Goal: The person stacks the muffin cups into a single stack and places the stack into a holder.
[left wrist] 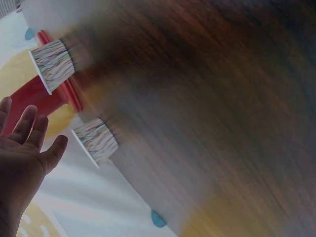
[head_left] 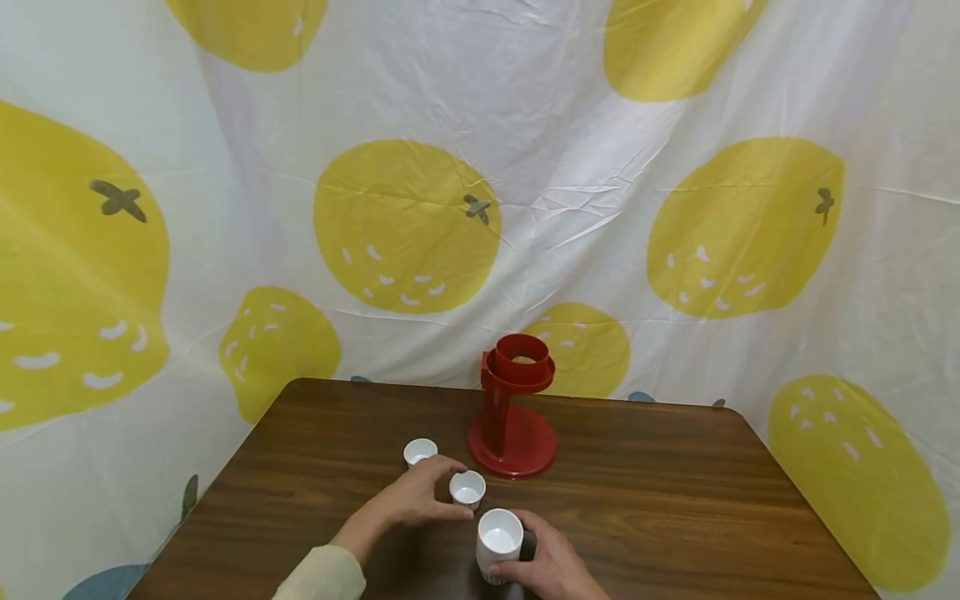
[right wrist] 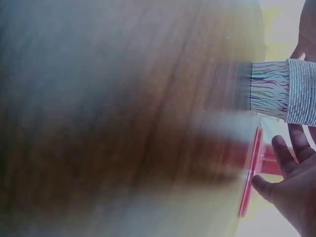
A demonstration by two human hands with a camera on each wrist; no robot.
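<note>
My right hand [head_left: 551, 558] grips a stack of small white paper cups [head_left: 498, 537] near the table's front. In the right wrist view the stack [right wrist: 271, 89] shows close-set rims and thin coloured lines on its lowest cup. My left hand [head_left: 412, 500] is spread beside a single small cup [head_left: 467, 490], thumb and fingers apart around it. The left wrist view shows that cup [left wrist: 52, 64] clear of the fingers of the left hand [left wrist: 24, 153]. Farther left stands another such cup [head_left: 420, 451], partly behind the left hand.
A red stand [head_left: 513, 442] with a round base and a ring-shaped top holder [head_left: 521, 358] stands behind the cups. Something yellowish shows inside the holder. The brown wooden table [head_left: 675, 500] backs onto a lemon-print cloth [head_left: 562, 167].
</note>
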